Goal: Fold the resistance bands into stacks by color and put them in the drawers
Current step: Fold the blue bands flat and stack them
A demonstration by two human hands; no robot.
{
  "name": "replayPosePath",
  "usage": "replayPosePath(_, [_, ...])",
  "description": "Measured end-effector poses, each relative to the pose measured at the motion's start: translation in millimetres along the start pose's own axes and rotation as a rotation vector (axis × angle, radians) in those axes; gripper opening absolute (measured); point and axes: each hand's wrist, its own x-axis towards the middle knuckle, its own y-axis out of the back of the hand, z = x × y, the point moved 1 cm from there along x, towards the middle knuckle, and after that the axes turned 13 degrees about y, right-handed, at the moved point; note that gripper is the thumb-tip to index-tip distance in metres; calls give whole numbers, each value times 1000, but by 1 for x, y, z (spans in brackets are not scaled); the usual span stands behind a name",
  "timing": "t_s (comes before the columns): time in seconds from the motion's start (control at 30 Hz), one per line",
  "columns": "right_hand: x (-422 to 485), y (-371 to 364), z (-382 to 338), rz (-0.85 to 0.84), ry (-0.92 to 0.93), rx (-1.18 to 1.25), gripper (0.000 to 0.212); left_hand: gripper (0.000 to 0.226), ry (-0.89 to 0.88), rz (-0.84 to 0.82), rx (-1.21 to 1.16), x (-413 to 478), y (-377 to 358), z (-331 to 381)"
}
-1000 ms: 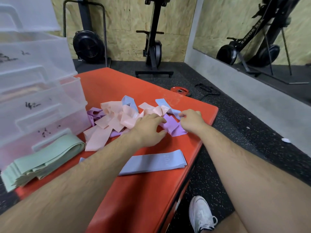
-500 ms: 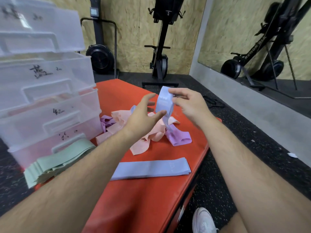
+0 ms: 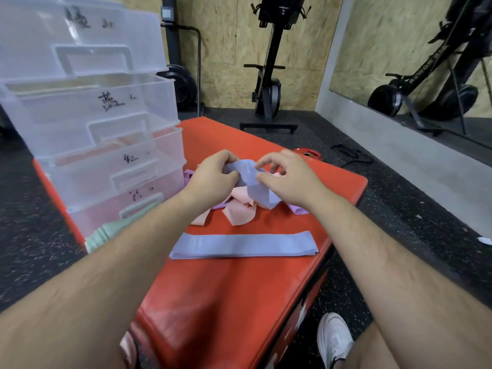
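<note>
My left hand [image 3: 213, 174] and my right hand [image 3: 288, 177] both pinch one light blue band [image 3: 254, 185] above the red padded box [image 3: 229, 288]; its free end droops toward the loose pile. Under my hands lies a tangle of pink bands [image 3: 239, 209] with purple bands [image 3: 299, 209] poking out at the right. A flat stack of blue bands [image 3: 243, 245] lies nearer to me. A stack of green bands [image 3: 106, 231] sits at the left, partly behind my left forearm. The clear drawer unit [image 3: 93, 123] stands on the box's left side with its drawers shut.
The red box drops off at its right edge to a dark speckled floor. My white shoe [image 3: 334, 339] is below that edge. Exercise machines [image 3: 269, 83] stand against the far wall. A wall mirror [image 3: 426, 62] is at the right, a red weight plate [image 3: 307, 153] behind the box.
Both hands pulled a blue band out of the pile, lifted it, and now hold it lower, close together over the pile. The camera has tilted up and nearer.
</note>
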Motion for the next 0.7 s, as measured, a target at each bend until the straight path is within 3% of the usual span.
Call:
replayPosePath(0.1, [2,-13,-7,-16,60,31,25,23,-60,-47,101,-8,5,-4])
replayPosePath(0.2, [5,-29,-16,-176,101,222,38,20,-60,-71,154,-10,10,-12])
replayPosePath(0.3, [8,-39,-19,-286,49,303,28,15,-49,-72,153,-10,16,-18])
replayPosePath(0.7, [0,-8,13,-300,-49,252,27,14,-80,15,221,-13,52,-30])
